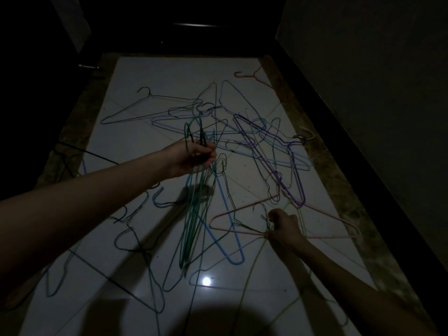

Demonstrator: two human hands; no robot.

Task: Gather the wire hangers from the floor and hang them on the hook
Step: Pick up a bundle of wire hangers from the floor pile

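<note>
Several wire hangers lie scattered and tangled on the glossy white tile floor (145, 76), in green, blue, purple, pink and dark colours. My left hand (191, 157) grips a bundle of green hangers (194, 214) by their hooks; the bundle hangs down above the floor. My right hand (283, 227) is low at the floor and pinches the neck of a pink hanger (242, 208) lying flat there. A purple hanger (274, 151) and a blue hanger (228, 243) lie between and beyond my hands. No hook for hanging is in view.
The room is dim. A dark wall (363, 69) with a black skirting runs along the right, a brown floor border (339, 190) beside it. A dark door or furniture (36, 69) stands at left. A lone orange hanger (257, 73) lies far right.
</note>
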